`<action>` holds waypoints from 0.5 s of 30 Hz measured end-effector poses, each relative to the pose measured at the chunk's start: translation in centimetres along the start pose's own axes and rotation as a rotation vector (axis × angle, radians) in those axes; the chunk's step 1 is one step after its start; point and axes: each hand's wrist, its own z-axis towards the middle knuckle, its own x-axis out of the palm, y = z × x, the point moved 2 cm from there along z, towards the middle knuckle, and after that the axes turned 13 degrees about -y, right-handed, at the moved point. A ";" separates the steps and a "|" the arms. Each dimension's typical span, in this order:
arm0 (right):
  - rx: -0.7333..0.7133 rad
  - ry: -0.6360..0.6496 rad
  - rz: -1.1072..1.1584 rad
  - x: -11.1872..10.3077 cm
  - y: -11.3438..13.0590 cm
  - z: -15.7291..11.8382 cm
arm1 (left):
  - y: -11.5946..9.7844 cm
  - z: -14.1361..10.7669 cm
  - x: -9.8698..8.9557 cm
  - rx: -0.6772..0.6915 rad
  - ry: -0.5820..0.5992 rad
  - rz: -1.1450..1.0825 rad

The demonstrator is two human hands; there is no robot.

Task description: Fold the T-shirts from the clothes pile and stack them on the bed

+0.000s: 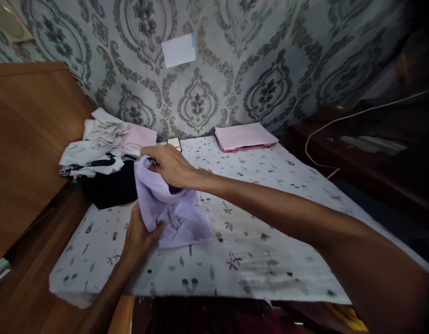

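Note:
A lavender garment [186,225] lies partly on the patterned white sheet [249,264], its upper left part lifted. My right hand [171,164] reaches across from the right and grips its top edge near the collar, fingers closed on the cloth. Lower down, my left hand [141,232] holds the garment's left edge between thumb and fingers. Just left of the garment sits a heap of clothes, with a black piece [110,188] at the bottom and white ones [103,134] on top.
A folded pink cloth [245,136] lies at the back by the wall. Behind my right hand is a phone [174,143]. A wooden panel [29,139] stands at the left, and a white cable [334,121] runs over a dark surface at the right.

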 end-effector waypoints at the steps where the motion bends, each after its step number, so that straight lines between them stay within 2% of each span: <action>1: -0.038 -0.020 -0.023 -0.8 1.2 0.5 | 0.7 0.1 0.3 -0.079 -0.008 -0.048; 3: -0.097 -0.082 -0.065 -2.7 3.4 1.4 | 1.3 0.7 0.8 -0.218 0.029 -0.167; 5: -0.153 -0.178 -0.094 -4.8 5.3 1.9 | 0.9 1.3 1.1 -0.298 0.085 -0.251; 9: -0.240 -0.376 -0.126 -9.9 7.9 1.9 | -1.4 1.8 0.6 -0.335 0.092 -0.387; 12: -0.135 -0.483 -0.127 -14.2 9.6 0.8 | -3.5 2.9 -1.4 -0.344 0.050 -0.491; 15: -0.023 -0.612 -0.013 -18.7 10.8 -0.9 | -6.6 5.6 -4.8 -0.316 -0.002 -0.530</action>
